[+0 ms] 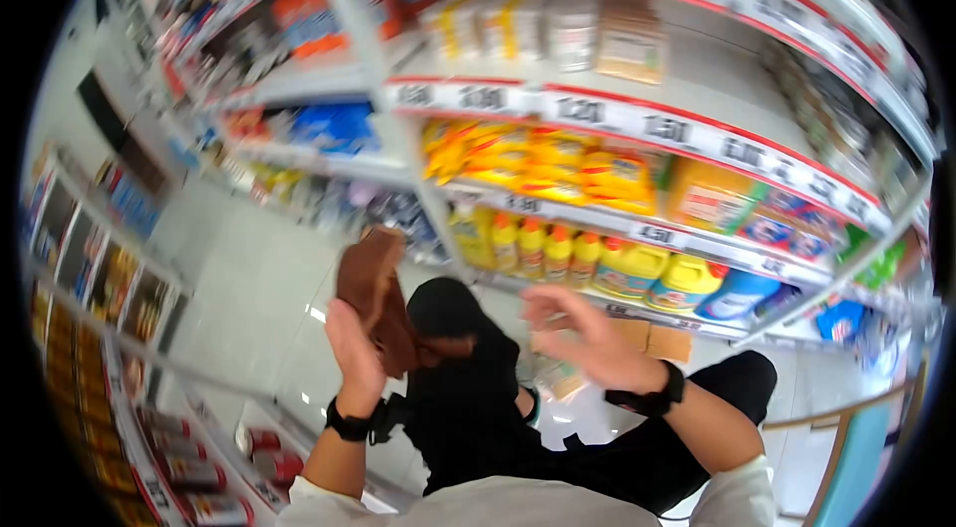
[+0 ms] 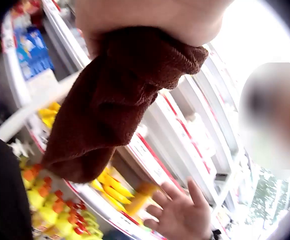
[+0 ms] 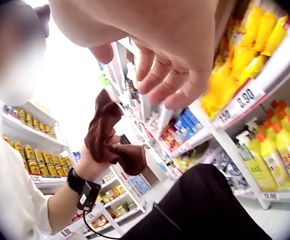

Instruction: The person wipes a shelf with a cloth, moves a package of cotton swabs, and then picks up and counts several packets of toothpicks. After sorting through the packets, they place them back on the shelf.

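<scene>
A dark brown cloth (image 1: 370, 290), soft and folded over itself, is held in my left hand (image 1: 357, 360) above the left knee. In the left wrist view the fuzzy cloth (image 2: 107, 102) hangs out from under the palm, hiding most of the fingers. The right wrist view shows the cloth (image 3: 105, 132) draped over the hand, with one end drooping. My right hand (image 1: 588, 336) is apart from it, in the air in front of the lower shelf. Its fingers are loosely bent and hold nothing.
Shelves ahead carry yellow packets (image 1: 538, 163) and, lower down, yellow bottles (image 1: 558, 253) with red caps. A cardboard piece (image 1: 652, 340) lies near the shelf's foot. Cans (image 1: 85, 397) fill shelving at the left. A chair (image 1: 866, 447) with a blue back stands at the right.
</scene>
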`<state>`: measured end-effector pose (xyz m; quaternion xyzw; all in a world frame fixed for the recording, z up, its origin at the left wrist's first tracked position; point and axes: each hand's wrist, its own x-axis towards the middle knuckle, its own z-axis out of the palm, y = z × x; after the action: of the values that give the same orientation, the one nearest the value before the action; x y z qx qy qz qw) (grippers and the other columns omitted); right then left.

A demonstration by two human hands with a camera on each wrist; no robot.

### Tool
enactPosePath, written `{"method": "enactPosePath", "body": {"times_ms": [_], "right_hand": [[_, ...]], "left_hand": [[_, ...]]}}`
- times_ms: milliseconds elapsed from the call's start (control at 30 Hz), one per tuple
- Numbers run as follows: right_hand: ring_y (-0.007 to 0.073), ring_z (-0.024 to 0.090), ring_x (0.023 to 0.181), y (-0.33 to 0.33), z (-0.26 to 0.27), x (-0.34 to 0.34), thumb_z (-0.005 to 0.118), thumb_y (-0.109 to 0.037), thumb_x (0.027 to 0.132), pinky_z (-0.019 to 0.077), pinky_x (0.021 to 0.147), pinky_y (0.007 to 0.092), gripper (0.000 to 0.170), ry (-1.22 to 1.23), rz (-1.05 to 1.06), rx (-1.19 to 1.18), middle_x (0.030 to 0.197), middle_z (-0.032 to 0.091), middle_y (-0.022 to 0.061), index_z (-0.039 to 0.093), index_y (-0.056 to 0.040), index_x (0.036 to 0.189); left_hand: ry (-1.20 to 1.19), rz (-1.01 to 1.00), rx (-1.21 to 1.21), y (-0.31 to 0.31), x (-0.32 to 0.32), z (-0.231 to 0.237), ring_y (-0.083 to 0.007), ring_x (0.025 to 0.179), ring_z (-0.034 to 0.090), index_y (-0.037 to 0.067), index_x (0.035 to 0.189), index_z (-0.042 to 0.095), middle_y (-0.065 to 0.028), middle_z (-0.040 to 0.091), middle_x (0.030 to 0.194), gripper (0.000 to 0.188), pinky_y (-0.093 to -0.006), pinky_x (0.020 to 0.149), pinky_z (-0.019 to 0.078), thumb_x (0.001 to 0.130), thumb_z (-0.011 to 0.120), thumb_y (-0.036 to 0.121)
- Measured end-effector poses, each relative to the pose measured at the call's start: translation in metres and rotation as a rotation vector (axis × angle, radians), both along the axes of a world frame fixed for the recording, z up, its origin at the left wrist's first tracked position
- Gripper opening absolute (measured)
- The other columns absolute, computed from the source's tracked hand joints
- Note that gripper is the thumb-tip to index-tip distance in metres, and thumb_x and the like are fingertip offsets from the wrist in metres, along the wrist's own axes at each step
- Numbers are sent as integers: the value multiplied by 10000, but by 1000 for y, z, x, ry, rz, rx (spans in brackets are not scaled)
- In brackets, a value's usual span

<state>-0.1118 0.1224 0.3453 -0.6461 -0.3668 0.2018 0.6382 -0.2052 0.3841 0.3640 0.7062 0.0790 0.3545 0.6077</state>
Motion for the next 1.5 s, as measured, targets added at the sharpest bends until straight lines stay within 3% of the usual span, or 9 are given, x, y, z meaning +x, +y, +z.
{"method": "enactPosePath", "body": {"times_ms": [100, 233, 400, 700, 900, 1000, 1100, 1233, 1500], "right_hand": [[223, 464, 1154, 13, 22, -7, 696, -261, 864, 441, 942, 368, 763, 75, 52, 154, 1339, 414, 131, 238, -44, 1435], [95, 577, 886, 3, 27, 3, 590, -150, 941, 476, 802, 262, 290, 221, -95, 463, 1008, 618, 34, 533, 7, 1178], [78, 577, 793, -44, 24, 16, 594, -148, 938, 476, 706, 240, 179, 179, -407, 526, 863, 640, 6, 619, 12, 1013], [90, 605, 857, -92, 34, 38, 649, -100, 894, 498, 721, 238, 336, 238, -548, 855, 998, 631, 54, 475, -9, 1166], [74, 598, 899, -114, 28, 58, 650, -36, 881, 483, 768, 196, 403, 276, -564, 832, 1040, 606, 36, 453, -58, 1232], [97, 583, 976, -123, 23, 63, 611, -123, 927, 479, 801, 220, 387, 231, -507, 536, 1141, 576, 57, 454, -71, 1277], [172, 505, 1163, -130, 32, 55, 550, -373, 951, 454, 896, 320, 638, 434, -9, 825, 1338, 446, 116, 267, -103, 1455], [191, 458, 1236, -135, 31, 51, 635, -349, 895, 392, 1002, 341, 842, 320, 186, 835, 1435, 344, 136, 115, -110, 1513], [191, 327, 1353, -151, 49, 43, 647, -99, 872, 269, 1105, 338, 742, 141, -80, 1001, 1462, 325, 106, 230, -46, 1483]], "left_hand": [[16, -352, 186, -64, 32, 29, -177, 1041, 560, -54, 1274, 458, -122, 581, 1168, 582, -321, 904, 435, 1023, 290, 442], [212, -591, 350, -103, 63, 52, -211, 1067, 489, -2, 1305, 430, -137, 479, 1157, 403, -312, 938, 389, 946, 541, 145], [167, -787, 664, -144, 80, 65, -213, 1182, 482, 22, 1363, 387, -126, 410, 1310, 790, -344, 945, 456, 710, 818, 123], [196, -986, 252, -182, 119, 70, -120, 965, 583, 35, 1152, 494, -53, 589, 1086, 314, -276, 833, 481, 880, 647, 68], [71, -887, -34, -190, 134, 110, -174, 1073, 576, 18, 1294, 410, -100, 577, 1192, 371, -317, 932, 458, 946, 512, 99], [173, -930, -130, -193, 136, 134, -202, 1177, 530, 23, 1339, 388, -135, 514, 1297, 431, -335, 996, 430, 928, 502, 82], [101, -1037, -220, -213, 136, 158, -217, 1210, 501, 26, 1408, 330, -145, 474, 1319, 510, -337, 997, 432, 922, 481, 54], [131, -1157, -342, -228, 145, 161, -204, 1231, 478, 44, 1385, 399, -129, 474, 1323, 501, -341, 1056, 364, 897, 514, 53], [246, -1084, 487, -230, 165, 151, -166, 1206, 488, 43, 1313, 465, -89, 532, 1274, 497, -289, 1018, 366, 840, 618, 53]]}}
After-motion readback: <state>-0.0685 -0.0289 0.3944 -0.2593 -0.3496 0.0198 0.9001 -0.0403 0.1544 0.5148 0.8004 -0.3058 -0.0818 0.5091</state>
